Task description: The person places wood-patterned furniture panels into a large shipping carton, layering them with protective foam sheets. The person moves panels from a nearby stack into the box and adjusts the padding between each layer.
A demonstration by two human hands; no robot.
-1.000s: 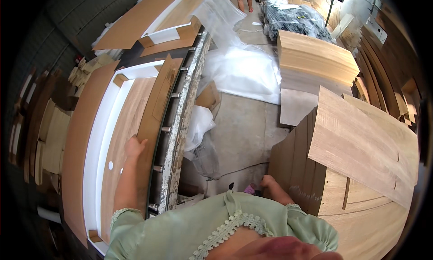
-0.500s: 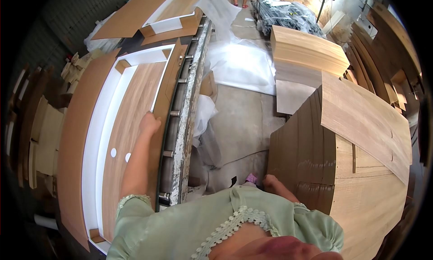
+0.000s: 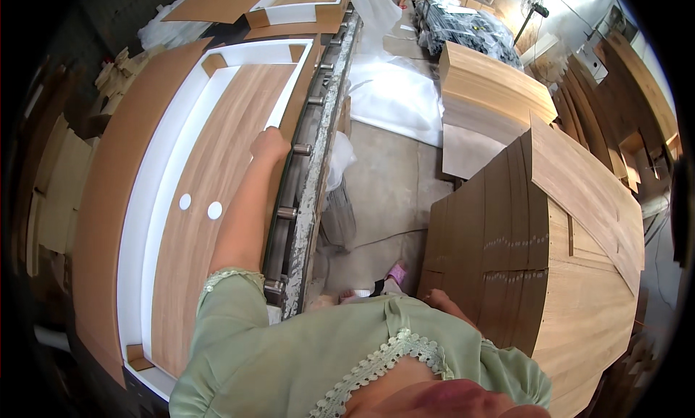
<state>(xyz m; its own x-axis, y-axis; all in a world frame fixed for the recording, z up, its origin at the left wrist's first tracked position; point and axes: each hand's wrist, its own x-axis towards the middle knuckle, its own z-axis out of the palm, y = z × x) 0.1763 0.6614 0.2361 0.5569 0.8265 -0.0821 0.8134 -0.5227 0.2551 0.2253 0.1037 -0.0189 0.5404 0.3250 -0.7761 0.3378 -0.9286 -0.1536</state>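
Observation:
My left hand (image 3: 269,144) is closed around the right edge of a long, open cardboard carton (image 3: 145,157). White foam (image 3: 174,132) lines the carton's sides, and a wood-grain panel (image 3: 188,273) with two white round spots lies inside. Low beside my body is my right hand (image 3: 437,298), close to the left side of a tall stack of brown cardboard (image 3: 485,237). Its fingers show too little to tell their shape, and I cannot tell whether it touches the stack.
The carton lies on a roller conveyor with a worn metal rail (image 3: 318,179). Ahead on it stands another open carton (image 3: 289,14). White foam sheeting (image 3: 394,92) covers part of the floor. Wooden boards (image 3: 499,77) are piled at the right, with a loose panel (image 3: 586,193) on the near stack.
My left hand appears farther forward and to the right in the view, still at the carton's edge. The view has shifted, showing more of my feet. My right hand stays low beside the stack.

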